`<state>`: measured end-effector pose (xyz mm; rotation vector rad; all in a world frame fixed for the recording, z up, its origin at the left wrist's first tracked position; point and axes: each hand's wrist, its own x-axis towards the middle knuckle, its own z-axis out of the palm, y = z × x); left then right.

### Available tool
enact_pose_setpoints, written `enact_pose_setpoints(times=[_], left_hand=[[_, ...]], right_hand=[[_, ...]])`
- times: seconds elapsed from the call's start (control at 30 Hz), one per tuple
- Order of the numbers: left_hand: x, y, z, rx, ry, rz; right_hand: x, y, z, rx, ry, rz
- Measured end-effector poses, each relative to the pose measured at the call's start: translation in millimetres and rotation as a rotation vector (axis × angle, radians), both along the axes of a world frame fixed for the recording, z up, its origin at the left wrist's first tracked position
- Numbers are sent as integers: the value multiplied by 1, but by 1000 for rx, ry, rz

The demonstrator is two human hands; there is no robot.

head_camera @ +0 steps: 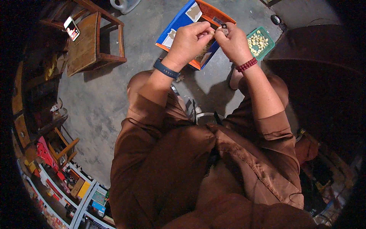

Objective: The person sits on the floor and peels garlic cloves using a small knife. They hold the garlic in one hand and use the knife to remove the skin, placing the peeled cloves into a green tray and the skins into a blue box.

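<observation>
Above an open blue and orange cardboard box (179,22), my left hand (191,38) pinches a small pale seed or nut (212,33) between thumb and fingers. My right hand (233,43) is close beside it, gripping a small metal tool (224,28) with a dark end; its exact kind is hidden by the fingers. The two hands' fingertips nearly meet. Brownish bits, too small to name surely, lie inside the box, partly covered by my hands. To the right, a green plastic basket (268,51) holds several pale peeled kernels (258,43) on the concrete floor.
A wooden stool or chair (84,48) stands at the upper left, with a lit smartphone (71,28) propped on it. A metal shelf (83,204) with packed goods is at the lower left. My knees flank the space before me. A dark bulky surface (314,54) lies at the right.
</observation>
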<state>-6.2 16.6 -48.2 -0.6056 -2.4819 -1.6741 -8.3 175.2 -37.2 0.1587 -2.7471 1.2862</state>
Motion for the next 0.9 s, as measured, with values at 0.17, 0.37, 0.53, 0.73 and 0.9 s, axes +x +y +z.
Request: enact_pose_setpoints(times=[0.17,0.37,0.53,0.73,0.9], left_hand=[[-2,-3,-3,76,-80,26],[-6,-5,-6,183,-132,87],[-7,-6,-7,327,-195,95],[-7,-7,-7,268,-221,66],[-5,-5,-3,202,-200,69]], right_hand=[[-1,0,4,-22,-61,-39],[-5,5,-4,3,4,-78],[-6,8,-10,-39,22,-78],[-2,3,0,-271,-233,47],[1,3,6,-324,-359,28]])
